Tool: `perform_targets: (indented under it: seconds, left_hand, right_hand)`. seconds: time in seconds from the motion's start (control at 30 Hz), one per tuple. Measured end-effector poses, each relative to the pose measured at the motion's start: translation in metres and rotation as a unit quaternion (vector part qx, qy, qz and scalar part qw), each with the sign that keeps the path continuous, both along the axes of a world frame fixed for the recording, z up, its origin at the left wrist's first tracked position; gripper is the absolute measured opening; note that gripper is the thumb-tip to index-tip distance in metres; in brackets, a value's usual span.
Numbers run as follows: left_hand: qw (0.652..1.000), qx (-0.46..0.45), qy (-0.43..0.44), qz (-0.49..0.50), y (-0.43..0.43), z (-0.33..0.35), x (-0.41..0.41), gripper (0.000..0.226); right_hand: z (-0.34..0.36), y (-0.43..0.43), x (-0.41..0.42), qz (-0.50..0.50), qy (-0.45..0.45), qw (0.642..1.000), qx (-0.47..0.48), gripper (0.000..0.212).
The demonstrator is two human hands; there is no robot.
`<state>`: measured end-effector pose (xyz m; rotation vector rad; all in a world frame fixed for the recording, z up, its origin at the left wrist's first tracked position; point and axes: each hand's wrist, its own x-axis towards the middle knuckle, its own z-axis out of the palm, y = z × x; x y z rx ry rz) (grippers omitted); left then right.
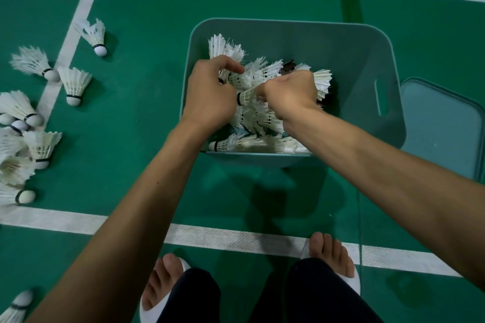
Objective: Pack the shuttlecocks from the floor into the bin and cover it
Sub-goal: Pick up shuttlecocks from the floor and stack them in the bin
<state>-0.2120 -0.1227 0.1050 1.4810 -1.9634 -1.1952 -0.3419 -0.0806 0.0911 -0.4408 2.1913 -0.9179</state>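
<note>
Person crouched over a teal bin (367, 42) that stands on the green court floor (147, 34), open top, no cover on it. The lid (443, 134) lies flat on the floor just beside the bin's right wall, next to the handle slot.

Both hands are down inside the bin. Left hand (210, 94): fingers curled in, grasping into the heap of shuttlecocks (257, 123) near the bin's left wall. Right hand (291, 94): clenched around feathers at the middle of the heap, knuckles up. The two hands are nearly touching. The heap covers the near and middle part of the bin's bottom; the far right corner shows bare plastic.

Loose shuttlecocks (74, 84) lie on the floor well to the left of the bin, some on the white line running away from the person. A denser cluster (31, 144) sits at the left edge of the floor in view. A lone pair (95, 37) lies farther off, and one more (15, 307) at the near left corner.

Bare toes in white slippers (351, 283) rest on the near white line (236, 240); dark trousers (315, 296) above them.
</note>
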Motion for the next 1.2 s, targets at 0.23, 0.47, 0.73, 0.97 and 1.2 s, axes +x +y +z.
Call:
perform_targets:
  seconds: [0.23, 0.47, 0.73, 0.97, 1.2]
  left_hand:
    - [1.0, 0.001, -0.016, -0.008, 0.0, 0.004, -0.002, 0.058]
    - [1.0, -0.006, -0.015, -0.016, 0.001, 0.003, -0.001, 0.058]
    - [1.0, -0.001, -0.011, -0.001, -0.001, 0.0, -0.002, 0.06]
    - [1.0, 0.013, 0.011, 0.001, -0.001, 0.002, -0.001, 0.064]
    - [0.999, 0.023, 0.027, 0.005, 0.0, 0.003, 0.002, 0.063]
  right_hand:
    - [-0.015, -0.014, 0.002, 0.014, -0.11, 0.992, 0.066, 0.01]
    - [-0.025, -0.029, 0.015, -0.022, -0.106, 0.993, 0.041, 0.02]
    - [-0.032, -0.033, 0.022, -0.043, -0.135, 0.99, 0.007, 0.02]
    - [-0.025, -0.034, 0.019, -0.008, -0.164, 0.986, 0.021, 0.021]
    - [-0.009, -0.018, 0.0, -0.017, -0.206, 0.977, 0.044, 0.015]
